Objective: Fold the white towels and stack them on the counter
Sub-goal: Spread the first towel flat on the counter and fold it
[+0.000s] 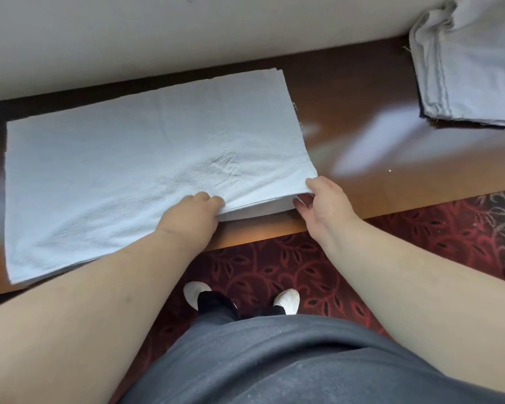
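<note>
A white towel [123, 176] lies spread flat and folded in layers on the brown wooden counter [391, 147]. My left hand [193, 211] grips the towel's near edge, fingers curled over the top layer. My right hand [324, 205] pinches the near right corner of the towel, thumb on top and fingers underneath, lifting it slightly off the lower layers. A second heap of white towels [473, 59] sits at the back right of the counter.
A pale wall [187, 33] runs behind the counter. Below the counter's front edge is red patterned carpet [274, 266], with my feet in white slippers [287, 300] and my grey clothing in view.
</note>
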Available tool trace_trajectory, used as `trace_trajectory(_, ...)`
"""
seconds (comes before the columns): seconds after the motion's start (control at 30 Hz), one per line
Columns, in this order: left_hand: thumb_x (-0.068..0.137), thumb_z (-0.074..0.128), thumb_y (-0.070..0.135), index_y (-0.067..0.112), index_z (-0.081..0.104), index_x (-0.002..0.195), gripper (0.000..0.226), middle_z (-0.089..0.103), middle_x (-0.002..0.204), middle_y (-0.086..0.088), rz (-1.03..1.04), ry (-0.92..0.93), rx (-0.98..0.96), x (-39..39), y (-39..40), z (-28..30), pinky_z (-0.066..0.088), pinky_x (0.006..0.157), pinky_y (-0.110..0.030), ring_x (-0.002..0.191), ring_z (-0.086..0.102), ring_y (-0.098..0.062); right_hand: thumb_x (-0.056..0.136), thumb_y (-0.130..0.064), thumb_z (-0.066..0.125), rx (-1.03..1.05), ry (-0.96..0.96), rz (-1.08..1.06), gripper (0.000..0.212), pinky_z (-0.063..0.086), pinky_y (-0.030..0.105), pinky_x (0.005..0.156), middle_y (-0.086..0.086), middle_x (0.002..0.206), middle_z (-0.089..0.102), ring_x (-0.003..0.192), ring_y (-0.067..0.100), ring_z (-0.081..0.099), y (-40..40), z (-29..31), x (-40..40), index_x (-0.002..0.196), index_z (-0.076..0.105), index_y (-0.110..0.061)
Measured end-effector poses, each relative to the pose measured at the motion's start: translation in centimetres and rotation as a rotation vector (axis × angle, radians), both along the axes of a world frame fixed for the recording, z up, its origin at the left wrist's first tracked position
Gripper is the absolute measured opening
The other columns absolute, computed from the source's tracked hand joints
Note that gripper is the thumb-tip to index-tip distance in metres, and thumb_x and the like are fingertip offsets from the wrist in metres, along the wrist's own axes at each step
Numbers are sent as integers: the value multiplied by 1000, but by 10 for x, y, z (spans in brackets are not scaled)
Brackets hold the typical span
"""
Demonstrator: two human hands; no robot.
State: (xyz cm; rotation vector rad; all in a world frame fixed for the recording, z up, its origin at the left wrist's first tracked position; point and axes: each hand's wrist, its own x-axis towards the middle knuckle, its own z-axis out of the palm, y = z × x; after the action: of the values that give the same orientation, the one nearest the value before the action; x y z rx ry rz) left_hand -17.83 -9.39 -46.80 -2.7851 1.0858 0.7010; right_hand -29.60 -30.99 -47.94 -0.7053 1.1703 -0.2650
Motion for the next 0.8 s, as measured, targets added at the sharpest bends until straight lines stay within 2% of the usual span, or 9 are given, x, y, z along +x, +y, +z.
trace_trajectory(0.13,93,44,26,29,47,124,31,54,117,-1,60,-25,-88,20,3,13,48,76,-39,99,57,-29,96,-9,56,229,-166,-181,13,56,42,78,10,101,66,87,23,66,7,15,15,106,64,-9)
trace_trajectory(0.23,94,44,23,30,48,121,28,58,113,-3,154,-75,-226,35,4,19,42,68,-36,82,54,-28,96,-10,57,293,-230,-185,13,56,45,77,9,93,65,85,24,66,6,28,27,107,64,-7)
trace_trajectory(0.33,91,52,17,32,40,129,42,53,119,-6,107,-110,-254,45,13,22,42,72,-39,91,53,-29,96,-7,57,299,-249,-179,17,57,48,83,15,101,68,92,29,68,4,37,35,111,62,-2)
trace_trajectory(0.43,65,70,-2,27,35,121,72,54,109,-16,-235,-327,-284,40,24,23,44,77,-43,90,52,-36,96,-3,56,294,-252,-186,17,60,48,77,20,109,68,98,34,69,5,45,39,111,61,2)
trace_trajectory(0.5,61,71,-2,20,47,108,57,58,90,-15,-564,-259,-424,21,25,21,49,65,-40,76,57,-35,96,-2,56,274,-255,-174,12,61,41,69,18,101,69,90,30,70,8,50,42,107,62,1)
trace_trajectory(0.57,79,65,10,19,54,106,30,59,90,-7,-812,-42,-347,-8,22,10,48,60,-36,80,60,-31,97,-1,55,266,-274,-167,10,60,37,63,18,91,70,79,28,71,10,56,47,102,62,1)
trace_trajectory(0.63,92,54,22,23,52,123,31,57,111,-3,-659,44,-218,-32,14,-5,47,74,-37,100,57,-26,98,-2,52,253,-280,-132,11,60,35,62,17,90,69,76,27,70,9,62,53,103,61,1)
trace_trajectory(0.7,93,56,32,22,44,135,45,48,129,-4,-280,35,-204,-29,3,-15,47,90,-39,114,52,-27,98,-2,51,232,-267,-80,13,61,37,65,17,90,69,74,27,71,5,67,56,107,60,1)
trace_trajectory(0.8,93,58,39,18,48,128,42,47,127,-5,-121,6,-127,-6,-10,-24,50,88,-37,111,56,-28,98,-1,51,191,-260,-14,13,62,43,71,19,84,73,73,31,74,-3,67,54,106,60,3)
